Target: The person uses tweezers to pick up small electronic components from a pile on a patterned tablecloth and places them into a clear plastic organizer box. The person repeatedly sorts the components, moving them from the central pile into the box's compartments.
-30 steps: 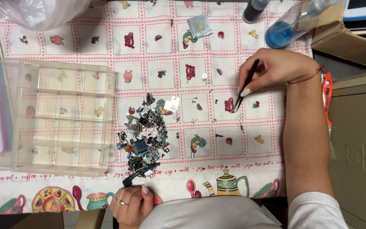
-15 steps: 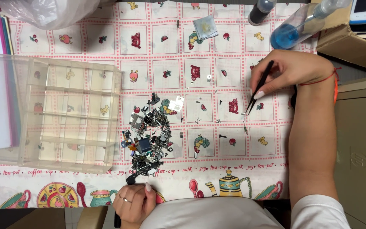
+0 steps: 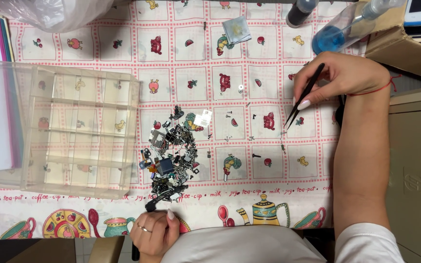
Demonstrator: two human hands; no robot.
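My right hand point(image 3: 343, 78) holds black tweezers point(image 3: 304, 96) with the tips pointing down at small screws point(image 3: 282, 146) scattered on the patterned tablecloth point(image 3: 249, 53). A pile of small dark metal and electronic parts point(image 3: 171, 156) lies in the middle of the cloth. My left hand point(image 3: 154, 231) rests at the near edge, fingers curled, just below the pile, wearing a ring. Whether it grips anything is unclear.
A clear plastic compartment box point(image 3: 79, 131) stands left of the pile. A blue-liquid bottle point(image 3: 347, 27) and a dark bottle point(image 3: 300, 10) stand at the far right, a cardboard box point(image 3: 405, 48) beside them. A plastic bag point(image 3: 54, 12) lies far left. A grey cabinet point(image 3: 417, 175) borders the right.
My right hand with the tweezers has shifted slightly right and tilted the tips downward toward the loose screws. My left hand has stayed in place.
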